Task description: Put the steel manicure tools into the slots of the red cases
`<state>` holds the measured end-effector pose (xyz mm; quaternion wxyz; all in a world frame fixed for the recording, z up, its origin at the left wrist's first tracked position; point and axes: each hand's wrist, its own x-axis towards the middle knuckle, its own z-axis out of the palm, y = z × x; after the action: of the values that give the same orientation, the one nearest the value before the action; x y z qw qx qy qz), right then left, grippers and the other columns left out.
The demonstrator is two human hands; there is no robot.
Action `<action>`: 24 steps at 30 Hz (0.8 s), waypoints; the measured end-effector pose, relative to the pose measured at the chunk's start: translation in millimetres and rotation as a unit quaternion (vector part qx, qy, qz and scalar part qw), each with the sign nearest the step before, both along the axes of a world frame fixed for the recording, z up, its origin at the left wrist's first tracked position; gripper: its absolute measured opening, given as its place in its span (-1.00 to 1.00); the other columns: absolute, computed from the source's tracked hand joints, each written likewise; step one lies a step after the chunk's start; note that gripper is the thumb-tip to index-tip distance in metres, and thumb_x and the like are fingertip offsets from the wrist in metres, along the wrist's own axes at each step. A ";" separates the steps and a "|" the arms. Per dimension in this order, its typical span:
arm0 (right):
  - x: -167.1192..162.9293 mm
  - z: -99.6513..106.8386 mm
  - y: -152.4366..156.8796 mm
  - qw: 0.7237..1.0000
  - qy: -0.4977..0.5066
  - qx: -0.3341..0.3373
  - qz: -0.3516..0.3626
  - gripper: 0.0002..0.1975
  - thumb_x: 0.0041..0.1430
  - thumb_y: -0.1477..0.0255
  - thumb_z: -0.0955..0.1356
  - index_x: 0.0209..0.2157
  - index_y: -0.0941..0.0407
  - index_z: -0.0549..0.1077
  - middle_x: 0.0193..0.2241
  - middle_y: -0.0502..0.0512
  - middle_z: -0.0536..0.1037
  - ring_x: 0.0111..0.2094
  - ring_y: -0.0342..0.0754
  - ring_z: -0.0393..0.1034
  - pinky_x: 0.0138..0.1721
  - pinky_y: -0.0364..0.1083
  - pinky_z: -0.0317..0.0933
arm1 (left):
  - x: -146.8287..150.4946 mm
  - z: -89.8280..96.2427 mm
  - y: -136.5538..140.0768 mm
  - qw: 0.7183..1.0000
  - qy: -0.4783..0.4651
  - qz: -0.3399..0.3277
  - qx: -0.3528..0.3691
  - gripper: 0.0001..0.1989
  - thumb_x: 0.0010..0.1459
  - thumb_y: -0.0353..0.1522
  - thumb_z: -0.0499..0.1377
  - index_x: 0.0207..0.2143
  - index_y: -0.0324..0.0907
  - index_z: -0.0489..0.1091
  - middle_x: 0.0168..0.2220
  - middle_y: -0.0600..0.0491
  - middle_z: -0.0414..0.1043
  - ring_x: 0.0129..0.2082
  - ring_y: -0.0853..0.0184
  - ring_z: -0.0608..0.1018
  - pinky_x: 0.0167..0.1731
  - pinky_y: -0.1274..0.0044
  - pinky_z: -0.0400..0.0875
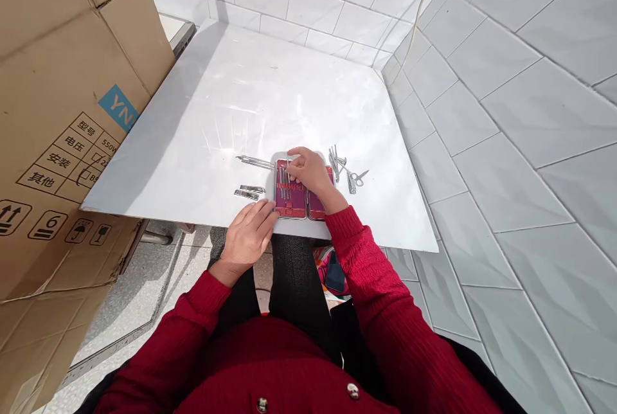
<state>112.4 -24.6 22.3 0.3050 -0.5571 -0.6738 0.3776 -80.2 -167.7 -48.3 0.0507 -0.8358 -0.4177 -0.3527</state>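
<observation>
A manicure case (292, 209) with a red and purple lining lies open at the table's near edge. Several slim metal tools (283, 190) stand side by side under the loops of its left half. My right hand (311, 173) reaches over the case, thumb and fingers pinching a thin metal manicure tool (288, 158) above those loops; its exact kind is too small to tell. Stretched out flat, my left hand (250, 229) rests at the table edge, fingertips at the case's lower left corner. Part of the right half is hidden by my right hand and wrist.
Two nail clippers (249, 192) and long slim metal tools (255, 162) lie left of the case. Small scissors (357, 179) and other metal tools (336, 162) lie right. A cardboard box (62, 112) borders the white table (299, 92); tiled walls (520, 144) stand behind and right.
</observation>
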 end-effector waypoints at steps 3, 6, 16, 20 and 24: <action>9.8 -7.2 -5.4 0.999 0.029 0.018 -0.010 -0.48 0.11 0.50 0.33 0.14 0.19 0.43 -0.53 -0.10 0.56 -0.50 -0.10 0.44 -0.37 -0.11 0.34 | -0.1 -0.4 0.3 1.000 0.005 0.002 0.010 -0.62 0.37 -0.48 0.05 0.16 -0.18 0.45 0.21 -0.11 0.49 0.29 0.12 0.45 0.26 0.24 0.38; 13.3 -7.3 -8.4 0.999 0.033 0.033 -0.016 -0.51 0.13 0.50 0.33 0.13 0.16 0.46 -0.50 -0.09 0.57 -0.50 -0.12 0.45 -0.34 -0.10 0.36 | -0.3 -1.3 0.6 1.000 0.001 0.002 0.015 -0.60 0.35 -0.50 0.05 0.18 -0.20 0.44 0.21 -0.13 0.49 0.28 0.12 0.47 0.27 0.24 0.37; 11.4 -11.1 -5.5 0.999 -0.013 0.051 -0.010 -0.53 0.17 0.52 0.32 0.13 0.12 0.49 -0.49 -0.08 0.57 -0.45 -0.08 0.46 -0.26 -0.04 0.36 | -0.6 -1.6 0.4 1.000 0.004 0.006 0.009 -0.60 0.34 -0.51 0.08 0.18 -0.18 0.45 0.24 -0.12 0.48 0.30 0.12 0.47 0.28 0.25 0.36; 11.4 -8.4 -4.9 0.998 -0.044 0.049 -0.017 -0.50 0.15 0.54 0.32 0.15 0.14 0.47 -0.47 -0.06 0.58 -0.43 -0.08 0.45 -0.27 -0.06 0.33 | -0.4 -0.6 0.7 1.000 0.005 0.002 0.023 -0.62 0.33 -0.52 0.09 0.15 -0.21 0.45 0.22 -0.14 0.49 0.28 0.11 0.48 0.26 0.25 0.37; 12.3 -5.2 -4.3 0.996 -0.074 0.045 -0.020 -0.55 0.12 0.55 0.32 0.07 0.12 0.51 -0.47 -0.07 0.58 -0.42 -0.08 0.44 -0.23 -0.06 0.33 | -0.4 -0.8 1.3 1.000 0.008 0.001 0.029 -0.65 0.34 -0.51 0.10 0.14 -0.24 0.44 0.21 -0.16 0.49 0.28 0.10 0.48 0.25 0.24 0.37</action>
<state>124.7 -28.9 17.1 0.2866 -0.5830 -0.6991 0.2987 -80.7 -166.4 -49.1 0.0783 -0.8366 -0.4075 -0.3576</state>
